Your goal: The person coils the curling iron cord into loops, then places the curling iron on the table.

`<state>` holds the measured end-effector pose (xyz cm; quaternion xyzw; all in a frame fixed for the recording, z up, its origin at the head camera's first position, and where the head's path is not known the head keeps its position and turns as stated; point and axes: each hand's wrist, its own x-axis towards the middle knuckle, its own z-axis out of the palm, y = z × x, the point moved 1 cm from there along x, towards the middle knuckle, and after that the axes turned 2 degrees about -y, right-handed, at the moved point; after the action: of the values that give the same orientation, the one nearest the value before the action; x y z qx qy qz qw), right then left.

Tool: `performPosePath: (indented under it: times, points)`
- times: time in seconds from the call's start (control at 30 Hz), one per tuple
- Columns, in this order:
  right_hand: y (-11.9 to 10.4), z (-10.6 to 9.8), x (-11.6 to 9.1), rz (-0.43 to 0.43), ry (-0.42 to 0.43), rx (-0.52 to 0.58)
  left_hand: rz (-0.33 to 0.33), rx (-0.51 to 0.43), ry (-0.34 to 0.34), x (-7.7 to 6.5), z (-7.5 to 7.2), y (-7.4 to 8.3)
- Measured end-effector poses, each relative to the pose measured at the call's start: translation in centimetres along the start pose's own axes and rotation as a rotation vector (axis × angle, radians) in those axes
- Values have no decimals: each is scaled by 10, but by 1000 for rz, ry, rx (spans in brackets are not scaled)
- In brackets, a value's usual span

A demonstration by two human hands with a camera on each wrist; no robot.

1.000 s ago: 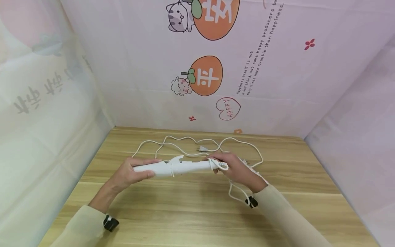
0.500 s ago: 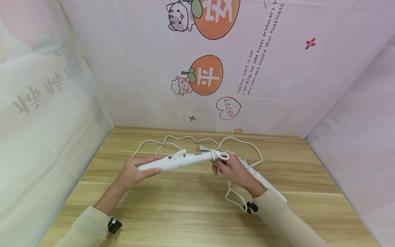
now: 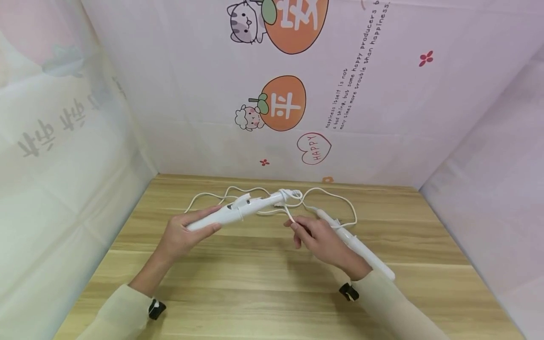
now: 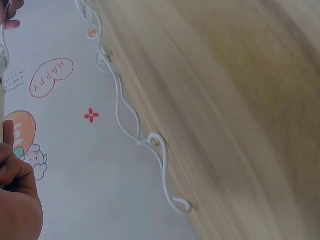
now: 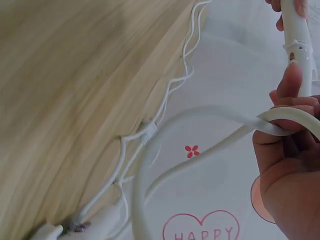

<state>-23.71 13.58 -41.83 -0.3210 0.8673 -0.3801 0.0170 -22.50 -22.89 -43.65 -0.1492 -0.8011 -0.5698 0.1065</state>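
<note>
In the head view my left hand [image 3: 182, 236] grips the thick end of a white curling iron [image 3: 257, 204], which is held above the table and slants up to the right. Its white cord [image 3: 289, 215] is looped around the narrow far end. My right hand [image 3: 320, 238] pinches that cord a little below the loop. In the right wrist view the cord [image 5: 142, 165] makes a wide bend and passes between the fingers of my right hand [image 5: 292, 175]. Only part of my left hand [image 4: 20, 205] shows at the edge of the left wrist view.
A second white curling iron [image 3: 369, 259] lies slanted on the wooden table [image 3: 255, 293], beside my right forearm. Thin white cord [image 3: 335, 192] winds along the table's back. Printed cloth walls [image 3: 204, 108] stand behind and at both sides.
The held curling iron's narrow end has swung up and away. My right hand has come off that end, and a length of cord now runs from it to my fingers.
</note>
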Motion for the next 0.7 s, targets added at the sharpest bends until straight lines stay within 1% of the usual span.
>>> performPosePath:
  times: [0.07,0.1,0.17,0.2,0.23,0.27,0.3,0.33,0.37,0.47,0.6,0.7]
  points:
    - [-1,-2,-2,-22,-13,-43,34,67,17,-1,-1,0]
    - [-2,-3,-3,-38,-20,-66,71,107,24,-1,-1,0]
    - [-3,-7,-4,-87,-32,-123,182,189,35,-1,0,-2]
    - [-4,-10,-5,-120,-32,-170,240,221,33,-1,1,-3]
    - [-4,-12,-6,-149,-29,-208,294,257,28,-1,1,-4]
    - [-5,-15,-7,-196,-18,-248,350,284,17,-1,1,-5]
    - [-5,-18,-7,-243,-3,-290,393,301,1,0,1,-6]
    - [-5,-21,-7,-290,16,-333,415,310,-24,0,0,-6]
    - [-5,-23,-7,-334,38,-373,417,316,-50,-1,-1,-6]
    - [-5,-27,-6,-448,93,-442,376,303,-147,-3,-4,-5]
    - [-5,-30,-2,-491,128,-475,282,252,-250,-6,-6,-3]
    - [-3,-32,0,-483,133,-477,234,210,-301,-8,-7,-1]
